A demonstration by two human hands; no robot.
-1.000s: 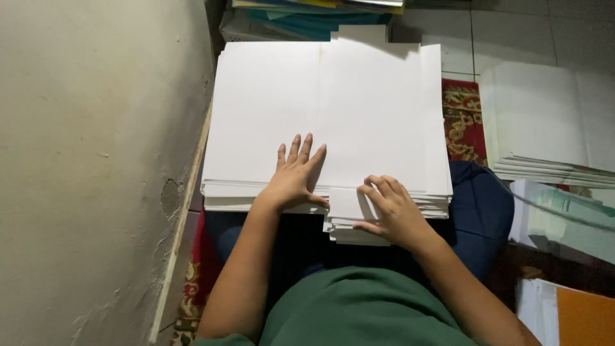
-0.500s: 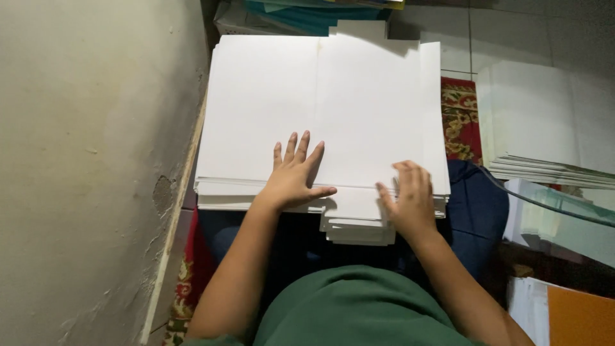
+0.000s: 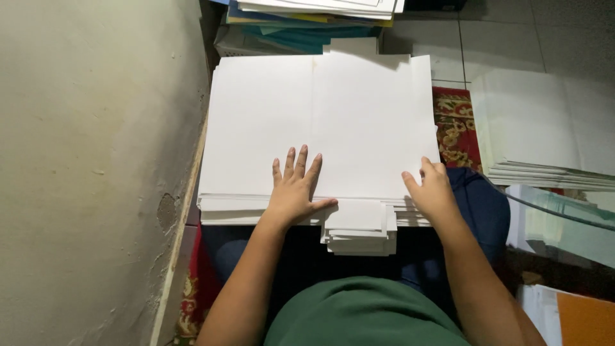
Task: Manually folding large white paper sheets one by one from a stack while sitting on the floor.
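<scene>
Left hand [image 3: 296, 189] lies flat, fingers spread, palm down on the near edge of the big stack of white paper sheets [image 3: 320, 122], which sits on the person's lap right against the beige plaster wall [image 3: 90, 160]. Right hand [image 3: 430, 190] open too, fingers loosely together, resting at the stack's right near corner — nothing pinched. A narrower pile of white sheets [image 3: 359, 234] juts out from under the stack's near edge, between the two hands. Beyond the stack: a heap of blue, teal and yellow folders [image 3: 301, 22] topped with more paper, just past its far edge. To the right, well apart, a second white paper pile [image 3: 544, 128] on the grey tiled floor [image 3: 500, 38]; a red patterned rug [image 3: 455, 122] shows between the piles. Orange card [image 3: 586, 317] at lower right. Dim room — green shirt [image 3: 359, 314] and dark blue trousers [image 3: 477, 205] below.
</scene>
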